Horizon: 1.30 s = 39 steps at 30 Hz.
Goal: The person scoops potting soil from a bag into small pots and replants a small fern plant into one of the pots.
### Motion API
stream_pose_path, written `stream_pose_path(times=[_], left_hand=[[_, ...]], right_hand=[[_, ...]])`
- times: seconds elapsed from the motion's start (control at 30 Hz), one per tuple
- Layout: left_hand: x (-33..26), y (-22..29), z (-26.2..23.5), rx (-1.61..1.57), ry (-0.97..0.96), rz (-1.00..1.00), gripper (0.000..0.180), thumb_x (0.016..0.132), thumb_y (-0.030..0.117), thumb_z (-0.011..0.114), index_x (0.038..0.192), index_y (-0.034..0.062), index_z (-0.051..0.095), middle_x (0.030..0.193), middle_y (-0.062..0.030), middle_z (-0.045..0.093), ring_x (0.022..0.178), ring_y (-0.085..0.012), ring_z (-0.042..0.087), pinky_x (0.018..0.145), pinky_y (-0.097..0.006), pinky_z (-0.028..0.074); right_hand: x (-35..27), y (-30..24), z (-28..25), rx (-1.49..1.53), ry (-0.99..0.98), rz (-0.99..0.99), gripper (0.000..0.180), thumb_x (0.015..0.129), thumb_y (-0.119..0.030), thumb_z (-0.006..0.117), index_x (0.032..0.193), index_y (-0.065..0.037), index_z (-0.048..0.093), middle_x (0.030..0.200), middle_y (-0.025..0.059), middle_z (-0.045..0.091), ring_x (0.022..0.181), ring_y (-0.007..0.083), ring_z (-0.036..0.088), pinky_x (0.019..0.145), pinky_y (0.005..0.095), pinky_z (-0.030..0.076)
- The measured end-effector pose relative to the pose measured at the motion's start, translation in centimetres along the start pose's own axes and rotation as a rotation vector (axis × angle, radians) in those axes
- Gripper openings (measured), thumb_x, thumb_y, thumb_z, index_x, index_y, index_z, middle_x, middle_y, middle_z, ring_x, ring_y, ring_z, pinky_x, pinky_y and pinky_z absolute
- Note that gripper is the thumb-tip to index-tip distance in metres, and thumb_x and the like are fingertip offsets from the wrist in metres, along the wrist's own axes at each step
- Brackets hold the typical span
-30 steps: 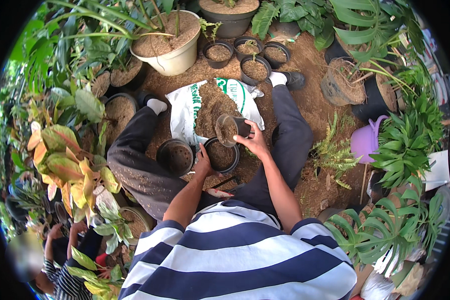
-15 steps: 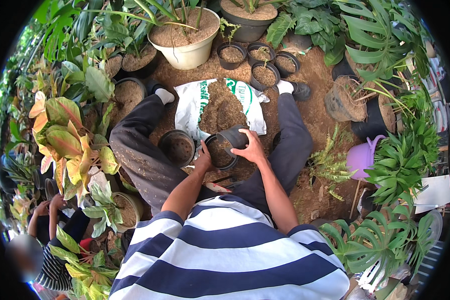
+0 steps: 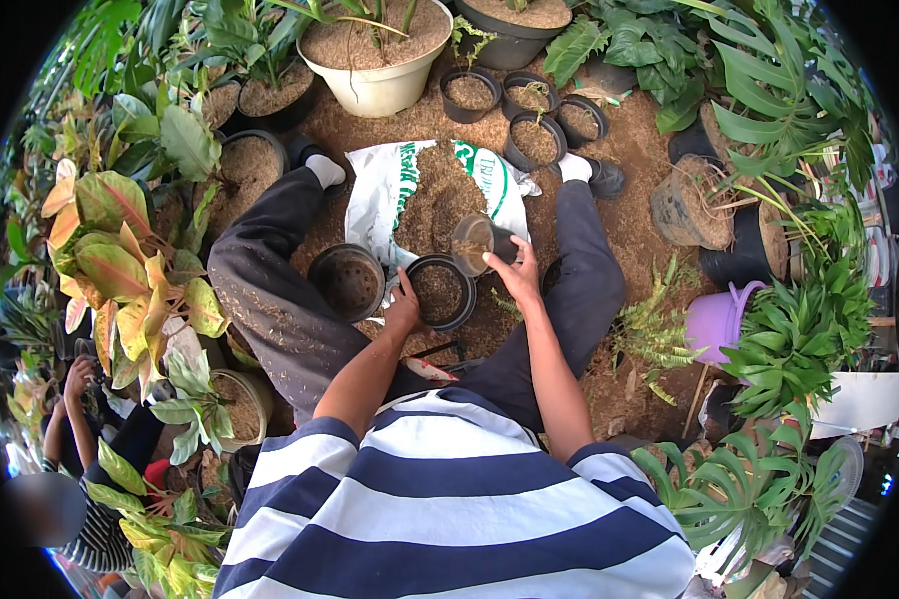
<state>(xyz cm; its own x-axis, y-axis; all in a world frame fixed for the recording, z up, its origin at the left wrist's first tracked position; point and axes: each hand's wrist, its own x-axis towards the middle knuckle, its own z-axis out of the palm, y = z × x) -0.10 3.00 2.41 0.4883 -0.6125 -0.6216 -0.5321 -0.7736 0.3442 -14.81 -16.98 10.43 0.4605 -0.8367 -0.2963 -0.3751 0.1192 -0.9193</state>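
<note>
My right hand point(image 3: 515, 277) grips a small black plant pot point(image 3: 497, 240), tilted on its side with its soil-smeared inside facing left. Just below and left of it stands a round black pot point(image 3: 466, 311) with brown potting mix point(image 3: 438, 290) in it. My left hand point(image 3: 403, 307) is closed at that pot's left rim, its fingertips partly hidden. To the left, another black pot point(image 3: 346, 283) with holes in its bottom sits apart from my hands. Beyond the pots lies a torn white and green sack point(image 3: 375, 195), spread open with loose potting mix point(image 3: 440, 195) on it.
My legs point(image 3: 290, 265) flank the work. Several small potted seedlings point(image 3: 535, 142) and a large white planter point(image 3: 385, 88) stand beyond the sack. At right are a purple bucket point(image 3: 721, 321) and a fern point(image 3: 654, 329). Another person's hands point(image 3: 78, 377) show at lower left, among leafy plants.
My right hand has moved slightly right and turned the small pot, so its mouth no longer points down into the pot below. My left hand stays at the rim.
</note>
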Motion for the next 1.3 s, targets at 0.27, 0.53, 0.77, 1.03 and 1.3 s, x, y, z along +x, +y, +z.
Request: stream_pose_path(times=[0.27,0.53,0.77,1.03,1.3], left_hand=[[1.5,0.0,0.5,0.032,-0.131,-0.061,0.167,0.044,0.042,0.096,0.14,-0.0031,-0.033,0.143,-0.0419,0.015,0.119,-0.0462,0.052,0.095,-0.04,0.047],[2.0,-0.3,0.8,-0.077,-0.162,-0.059,0.169,0.044,0.039,0.097,0.138,0.0034,-0.039,0.15,-0.0398,-0.003,0.13,-0.0476,0.041,0.099,-0.04,0.045],[1.9,-0.2,0.4,-0.263,-0.147,-0.032,0.174,0.037,0.029,0.1,0.137,0.0055,-0.04,0.147,-0.0427,-0.007,0.132,-0.0497,0.034,0.103,-0.043,0.041],[1.9,0.3,0.0,-0.275,-0.189,-0.081,0.176,0.033,0.027,0.1,0.136,0.0039,-0.04,0.145,-0.0443,-0.011,0.133,-0.0518,0.032,0.105,-0.042,0.041],[1.8,0.6,-0.4,-0.231,-0.193,-0.12,0.172,0.039,0.029,0.1,0.139,0.0084,-0.039,0.15,-0.0379,-0.012,0.129,-0.0481,0.041,0.1,-0.041,0.045]], right_hand=[[5.9,0.7,0.2,-0.424,0.083,-0.094,0.085,0.068,-0.034,0.084,0.137,-0.012,0.04,0.135,0.02,0.036,0.125,0.0369,0.041,0.101,0.0483,0.04],[11.9,-0.3,4.5,-0.592,-0.014,-0.313,0.086,0.064,-0.025,0.083,0.137,-0.015,0.039,0.134,0.019,0.036,0.123,0.0405,0.042,0.1,0.0478,0.042],[12.5,0.8,8.7,-0.737,-0.111,-0.223,0.091,0.062,-0.017,0.084,0.14,-0.022,0.038,0.145,0.0205,0.027,0.137,0.0418,0.027,0.109,0.0471,0.036],[11.4,3.0,6.8,-0.705,-0.191,-0.165,0.087,0.063,-0.017,0.082,0.138,-0.021,0.041,0.139,0.0187,0.031,0.128,0.0408,0.04,0.101,0.0476,0.043],[10.0,4.9,6.9,-0.508,-0.079,-0.025,0.085,0.062,-0.02,0.082,0.138,-0.016,0.041,0.132,0.0166,0.035,0.125,0.0374,0.041,0.102,0.046,0.042]])
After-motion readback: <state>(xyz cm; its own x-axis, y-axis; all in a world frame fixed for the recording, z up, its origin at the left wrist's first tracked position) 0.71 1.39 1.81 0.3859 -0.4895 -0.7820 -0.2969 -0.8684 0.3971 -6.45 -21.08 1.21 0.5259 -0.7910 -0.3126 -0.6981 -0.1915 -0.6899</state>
